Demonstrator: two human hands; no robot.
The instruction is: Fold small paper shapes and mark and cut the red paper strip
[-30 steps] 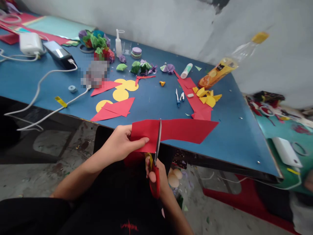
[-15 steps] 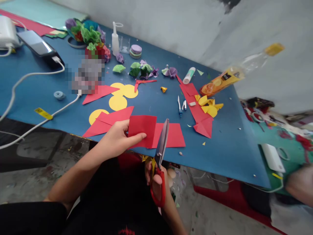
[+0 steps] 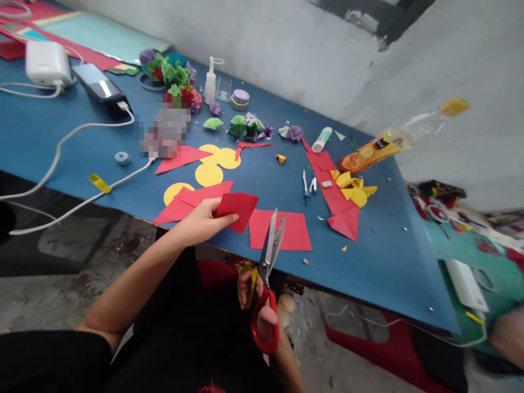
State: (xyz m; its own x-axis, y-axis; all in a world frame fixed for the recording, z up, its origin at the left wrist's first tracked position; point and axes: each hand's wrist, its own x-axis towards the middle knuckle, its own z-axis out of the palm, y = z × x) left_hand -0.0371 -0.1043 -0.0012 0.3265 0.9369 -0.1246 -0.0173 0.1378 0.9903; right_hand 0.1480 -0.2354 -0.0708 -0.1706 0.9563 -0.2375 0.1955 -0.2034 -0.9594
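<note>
My left hand (image 3: 208, 221) pinches a square of red paper (image 3: 239, 210) between thumb and fingers, held above the table's front edge. My right hand (image 3: 257, 300) has its fingers through the red and yellow handles of a pair of scissors (image 3: 269, 256). The blades point away from me and stand slightly apart, with no paper between them. Behind the blades a red paper rectangle (image 3: 297, 232) lies flat on the table. Left of my left hand lie red paper triangles (image 3: 184, 204) and yellow paper circles (image 3: 208, 174).
On the blue table (image 3: 262, 188) stand an orange juice bottle (image 3: 376, 150), a glue stick (image 3: 322, 140), a compass (image 3: 306, 186) and crumpled paper flowers (image 3: 176, 73). A white cable (image 3: 61, 147) runs along the left side. Another person's arm (image 3: 507, 333) shows at far right.
My left hand has tilted the red square and lifted it off the red rectangle, leaving a gap between them. The scissor blades have parted. The view has shifted slightly left.
</note>
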